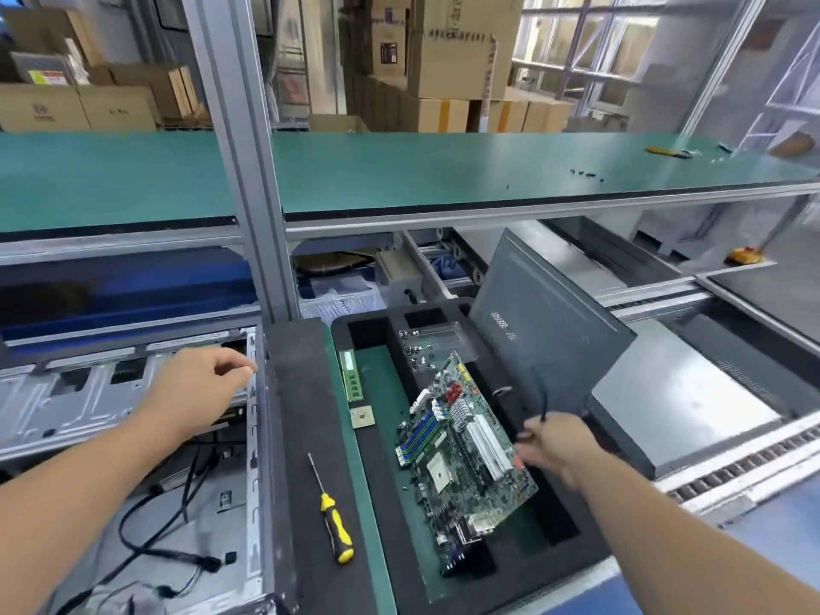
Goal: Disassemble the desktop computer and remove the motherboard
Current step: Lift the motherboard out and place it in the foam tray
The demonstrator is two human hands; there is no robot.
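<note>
The green motherboard (461,454) with blue memory slots and white expansion slots lies tilted in the black foam tray (443,583), out of the open grey metal computer case (133,437) at left. The left hand (199,388) rests on the case's edge, fingers loosely curled. The right hand (554,441) is blurred beside the board's right edge; its finger state cannot be told. A yellow-and-black screwdriver (333,517) lies between case and tray.

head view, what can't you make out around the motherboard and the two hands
- Right hand: motion-blurred, so whether it grips the motherboard edge is unclear.
- Left hand: fingers curl out of sight at the computer case wall.
- Case's left part: cut off by the frame edge.
</note>
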